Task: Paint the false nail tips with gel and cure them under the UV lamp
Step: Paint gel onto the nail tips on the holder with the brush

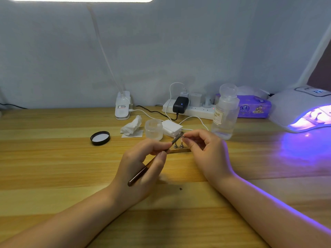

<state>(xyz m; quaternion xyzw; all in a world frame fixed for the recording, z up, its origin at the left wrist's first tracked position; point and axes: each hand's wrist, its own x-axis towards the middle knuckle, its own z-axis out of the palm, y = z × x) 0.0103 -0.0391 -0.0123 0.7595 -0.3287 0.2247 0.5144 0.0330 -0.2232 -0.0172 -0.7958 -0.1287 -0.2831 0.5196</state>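
My left hand [143, 163] grips a dark brown gel brush [143, 171], its metal ferrule and tip pointing up and right. My right hand [206, 151] pinches a small false nail tip [182, 137] on its stand, right at the brush tip. Below them two metal nail stands [178, 145] sit on a wooden strip [180, 150]. The white UV lamp [295, 108] at the far right glows purple, with small stands visible inside its opening.
A small clear jar [154, 129] stands behind the hands, its black lid [100, 138] lying to the left. Nearby are cotton pads [171, 128], a crumpled tissue [131, 125], a clear pump bottle [225, 113], a power strip [188, 109], a purple tissue pack [254, 106] and a clip lamp base [122, 108].
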